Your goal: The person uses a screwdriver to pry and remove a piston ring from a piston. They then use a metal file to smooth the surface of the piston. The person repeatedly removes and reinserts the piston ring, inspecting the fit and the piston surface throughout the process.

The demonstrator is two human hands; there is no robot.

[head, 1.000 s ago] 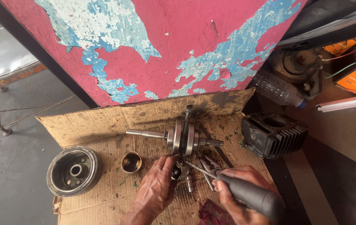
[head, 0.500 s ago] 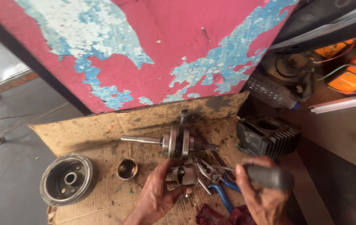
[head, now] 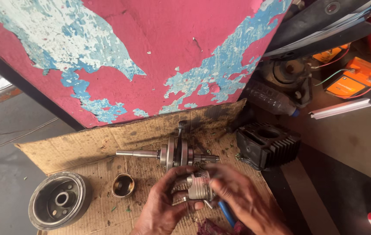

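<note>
Engine parts spread on oil-stained cardboard [head: 107, 150] over a grey floor [head: 3, 196].

Both hands closed around a ribbed metal piston [head: 199, 186], left hand [head: 161, 206] cupping from below, right hand [head: 244, 198] gripping from the side, just in front of a crankshaft [head: 174, 153]. Beside: round flywheel [head: 59, 205], small brass-coloured cup [head: 123, 186], black finned cylinder block [head: 267, 146]. Behind, a pink panel [head: 142, 56] with peeling blue paint; checkered tiles [head: 350, 165] to the right.
</note>
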